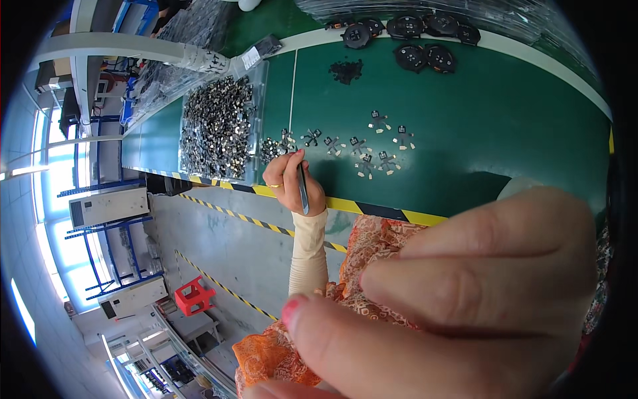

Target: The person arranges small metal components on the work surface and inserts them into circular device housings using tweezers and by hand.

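Observation:
My left hand, in a cream sleeve with a ring on one finger, is at the table's front edge. Its fingers are closed round slim metal tweezers. Just beyond the fingers lies a small heap of shiny metal and black parts. To its right, several small dark cross-shaped pieces with pale tabs are spread over the green table. Very near the camera, my right hand fills the lower right. Its thumb stands apart from the bent fingers, and nothing shows between them.
A clear tray heaped with small metal parts stands at the left. Black round housings line the far edge, near a pile of tiny black bits. Striped tape marks the front edge. A red stool stands on the floor.

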Available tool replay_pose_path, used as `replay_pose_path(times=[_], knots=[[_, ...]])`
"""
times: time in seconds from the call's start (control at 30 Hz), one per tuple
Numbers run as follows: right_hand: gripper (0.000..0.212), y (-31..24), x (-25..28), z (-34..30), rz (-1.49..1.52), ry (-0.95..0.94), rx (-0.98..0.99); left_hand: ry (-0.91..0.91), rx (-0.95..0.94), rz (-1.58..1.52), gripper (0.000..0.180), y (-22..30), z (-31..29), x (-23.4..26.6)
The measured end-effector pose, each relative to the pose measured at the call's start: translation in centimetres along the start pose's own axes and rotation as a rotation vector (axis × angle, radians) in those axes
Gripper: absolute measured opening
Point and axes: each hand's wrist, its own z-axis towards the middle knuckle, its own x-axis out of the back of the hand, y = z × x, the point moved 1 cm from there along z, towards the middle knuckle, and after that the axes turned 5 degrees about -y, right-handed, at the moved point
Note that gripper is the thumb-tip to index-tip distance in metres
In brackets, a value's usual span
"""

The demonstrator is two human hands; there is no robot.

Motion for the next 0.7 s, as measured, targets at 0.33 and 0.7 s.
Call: replay_pose_path(times=[0.33, 0.7], knots=[[0.015, 0.7, 0.4, -0.8, 0.035, 0.031, 0.007, 0.035, 0.052, -0.044, 0.039, 0.2, -0.3, -0.3], [0.012, 1.5, 0.0, 0.8, 0.088, 0.022, 0.136, -0.071, 0.082, -0.044, 0.029, 0.7, -0.1, 0.8]])
